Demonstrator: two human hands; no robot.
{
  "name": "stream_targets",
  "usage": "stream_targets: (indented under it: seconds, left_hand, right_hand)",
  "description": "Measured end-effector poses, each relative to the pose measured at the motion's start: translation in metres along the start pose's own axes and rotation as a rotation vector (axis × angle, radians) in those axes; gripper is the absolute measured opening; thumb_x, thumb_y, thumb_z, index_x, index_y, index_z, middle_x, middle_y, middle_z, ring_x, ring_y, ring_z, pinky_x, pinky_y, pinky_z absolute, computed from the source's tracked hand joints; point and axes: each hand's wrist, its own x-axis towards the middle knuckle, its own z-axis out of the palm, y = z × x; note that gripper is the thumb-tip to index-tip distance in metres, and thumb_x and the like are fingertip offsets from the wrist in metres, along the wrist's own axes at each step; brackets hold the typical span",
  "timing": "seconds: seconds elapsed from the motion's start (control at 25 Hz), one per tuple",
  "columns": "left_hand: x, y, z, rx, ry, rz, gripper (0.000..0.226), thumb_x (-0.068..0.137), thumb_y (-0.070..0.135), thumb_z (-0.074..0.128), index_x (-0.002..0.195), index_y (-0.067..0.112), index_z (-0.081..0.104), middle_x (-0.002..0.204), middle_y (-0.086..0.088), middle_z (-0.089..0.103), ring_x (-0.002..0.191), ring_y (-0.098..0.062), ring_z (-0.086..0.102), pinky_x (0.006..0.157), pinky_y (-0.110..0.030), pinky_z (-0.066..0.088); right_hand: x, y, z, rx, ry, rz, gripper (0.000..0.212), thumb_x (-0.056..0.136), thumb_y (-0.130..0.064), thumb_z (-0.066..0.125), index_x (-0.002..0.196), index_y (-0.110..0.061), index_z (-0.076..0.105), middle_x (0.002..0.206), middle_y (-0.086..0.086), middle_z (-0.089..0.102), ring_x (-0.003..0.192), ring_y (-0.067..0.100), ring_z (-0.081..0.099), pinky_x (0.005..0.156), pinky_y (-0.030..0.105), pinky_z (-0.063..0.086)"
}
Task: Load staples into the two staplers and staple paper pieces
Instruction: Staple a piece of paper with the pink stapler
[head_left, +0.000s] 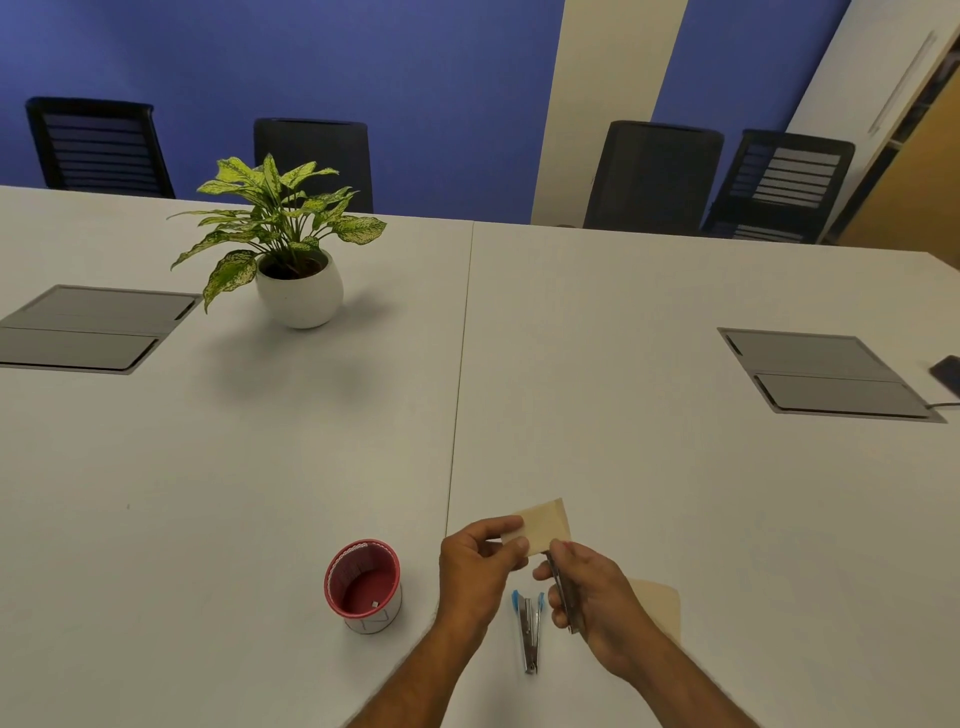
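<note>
- Pinching folded paper piece (543, 525) in left hand (478, 566), above the counter (675, 467).
- Gripping dark stapler (563, 592) in right hand (597, 597), nose at paper's edge.
- Resting nearby, blue stapler (529, 626).
- Best squeezed firmly, paper steady.

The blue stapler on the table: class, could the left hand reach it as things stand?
Probably not at once: the blue stapler lies clear beside the left hand, but that hand is pinching the paper piece.
</note>
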Motion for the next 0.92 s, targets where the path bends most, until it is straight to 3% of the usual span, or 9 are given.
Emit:
stream_targets:
  seconds: [0.2, 0.4, 0.68, 0.92]
  left_hand:
    - [0.001, -0.001, 0.000, 0.006, 0.009, 0.012, 0.026, 0.082, 0.005, 0.076, 0.106, 0.012, 0.076, 0.109, -0.008, 0.072, 0.079, -0.023, 0.075, 0.076, -0.027, 0.062]
    - [0.002, -0.005, 0.001, 0.034, 0.009, 0.036, 0.024, 0.080, 0.006, 0.077, 0.102, 0.015, 0.077, 0.103, -0.007, 0.074, 0.079, -0.022, 0.075, 0.070, -0.020, 0.060]
    - [0.003, -0.006, 0.005, 0.050, -0.013, 0.042, 0.022, 0.077, 0.001, 0.079, 0.097, 0.009, 0.079, 0.100, -0.006, 0.074, 0.088, -0.023, 0.071, 0.075, -0.034, 0.064]
    - [0.002, -0.008, 0.007, 0.072, -0.048, 0.030, 0.020, 0.077, 0.002, 0.080, 0.094, 0.012, 0.079, 0.095, -0.001, 0.076, 0.085, -0.019, 0.073, 0.073, -0.029, 0.064]
  right_hand:
    - [0.003, 0.001, -0.003, 0.058, 0.009, 0.028, 0.053, 0.065, -0.047, 0.079, 0.097, -0.004, 0.075, 0.086, 0.014, 0.071, 0.058, 0.019, 0.057, 0.048, 0.031, 0.046]
    - [0.006, -0.001, -0.004, 0.064, -0.002, 0.032, 0.052, 0.067, -0.048, 0.078, 0.098, -0.007, 0.076, 0.093, 0.017, 0.074, 0.062, 0.020, 0.061, 0.052, 0.031, 0.050]
    - [0.012, -0.004, -0.006, 0.101, 0.036, 0.045, 0.044, 0.066, -0.044, 0.081, 0.097, -0.013, 0.079, 0.088, 0.008, 0.074, 0.077, 0.023, 0.064, 0.065, 0.033, 0.055]
    - [0.015, -0.006, -0.004, 0.130, 0.027, 0.029, 0.047, 0.070, -0.036, 0.080, 0.103, -0.002, 0.075, 0.084, 0.015, 0.069, 0.071, 0.022, 0.061, 0.063, 0.032, 0.054]
